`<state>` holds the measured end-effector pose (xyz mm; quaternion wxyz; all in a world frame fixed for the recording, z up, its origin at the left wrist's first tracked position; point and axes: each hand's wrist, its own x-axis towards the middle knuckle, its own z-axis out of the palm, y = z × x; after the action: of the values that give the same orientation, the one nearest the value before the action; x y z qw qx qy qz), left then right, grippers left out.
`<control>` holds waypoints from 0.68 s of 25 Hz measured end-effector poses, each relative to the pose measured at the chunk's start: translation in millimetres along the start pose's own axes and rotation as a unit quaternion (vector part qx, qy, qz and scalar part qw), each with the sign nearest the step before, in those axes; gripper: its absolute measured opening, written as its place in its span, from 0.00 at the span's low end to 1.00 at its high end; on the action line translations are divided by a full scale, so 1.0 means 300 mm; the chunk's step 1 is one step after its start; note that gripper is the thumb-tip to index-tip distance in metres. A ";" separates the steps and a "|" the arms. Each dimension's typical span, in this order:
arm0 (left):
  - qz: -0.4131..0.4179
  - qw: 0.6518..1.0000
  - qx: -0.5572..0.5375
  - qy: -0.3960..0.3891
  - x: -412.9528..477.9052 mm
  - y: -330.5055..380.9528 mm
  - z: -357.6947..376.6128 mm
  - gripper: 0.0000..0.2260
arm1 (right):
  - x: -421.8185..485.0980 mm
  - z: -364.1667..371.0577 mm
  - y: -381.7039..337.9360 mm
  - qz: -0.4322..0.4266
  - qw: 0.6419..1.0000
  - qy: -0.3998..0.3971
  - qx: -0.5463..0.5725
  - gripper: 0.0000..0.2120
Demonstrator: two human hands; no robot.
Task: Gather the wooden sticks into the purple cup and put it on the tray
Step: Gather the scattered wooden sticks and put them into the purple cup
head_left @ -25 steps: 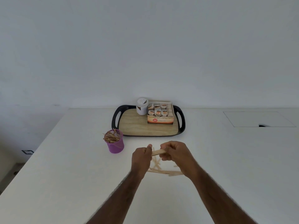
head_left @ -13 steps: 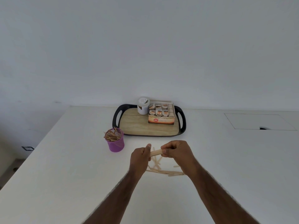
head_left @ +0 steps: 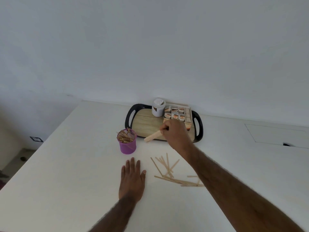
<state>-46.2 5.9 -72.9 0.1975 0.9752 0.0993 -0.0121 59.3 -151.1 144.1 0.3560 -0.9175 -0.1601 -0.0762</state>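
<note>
inside purple cup (head_left: 127,146): wooden sticks (head_left: 124,136)

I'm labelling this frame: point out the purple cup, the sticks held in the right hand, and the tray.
purple cup (head_left: 127,146), head view, mesh side wall.
held sticks (head_left: 153,136), head view, middle of the bundle.
tray (head_left: 147,123), head view, bare wooden floor.

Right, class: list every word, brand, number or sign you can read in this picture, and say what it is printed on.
Nothing here can be read as text.
White jar on the tray: marks on lid and label, too blurred to read.
Box of sachets: printed packets, too small and blurred to read.
Purple cup and wooden sticks: no print visible.
</note>
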 end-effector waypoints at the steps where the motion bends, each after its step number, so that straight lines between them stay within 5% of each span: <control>1: 0.001 1.000 0.005 0.004 -0.001 0.002 0.003 0.29 | 0.045 0.027 -0.039 -0.038 0.999 -0.005 -0.029 0.08; 4: -0.002 1.000 0.014 0.007 0.002 0.006 0.008 0.29 | 0.168 0.121 -0.147 -0.125 0.984 -0.051 -0.119 0.09; 9: -0.007 0.999 0.033 0.011 0.018 -0.015 0.004 0.30 | 0.285 0.249 -0.252 -0.253 0.908 -0.129 -0.309 0.10; 17: -0.002 0.998 0.052 0.022 0.021 -0.014 0.014 0.31 | 0.294 0.412 -0.212 -0.281 0.855 -0.206 -0.383 0.07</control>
<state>-40.8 9.2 -78.9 0.1442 0.9840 0.1045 0.0034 123.2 -2.0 115.5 -0.1014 -0.8918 -0.4392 -0.0373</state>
